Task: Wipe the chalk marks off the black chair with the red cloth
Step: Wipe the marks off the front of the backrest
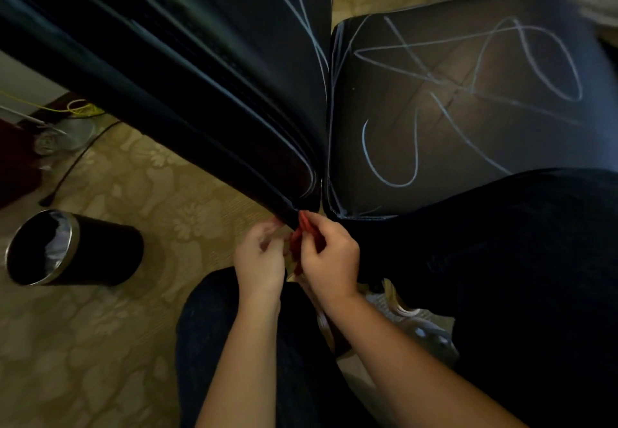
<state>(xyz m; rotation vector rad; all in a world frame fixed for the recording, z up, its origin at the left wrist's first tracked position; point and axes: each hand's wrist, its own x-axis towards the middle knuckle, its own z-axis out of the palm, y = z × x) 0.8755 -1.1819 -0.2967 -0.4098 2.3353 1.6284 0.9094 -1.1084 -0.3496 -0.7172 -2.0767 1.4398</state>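
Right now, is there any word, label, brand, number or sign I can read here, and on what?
None can be read.
The chalk marks on the black chair are loops and crossing lines, not letters.
The black bin and the red cloth show no label.

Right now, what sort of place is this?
Probably a carpeted indoor room, perhaps in a hotel: a floral beige carpet, a black waste bin with a plastic liner, and a black padded chair marked with chalk.

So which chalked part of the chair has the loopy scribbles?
The seat on the right; the backrest beside it carries only long, nearly straight lines.
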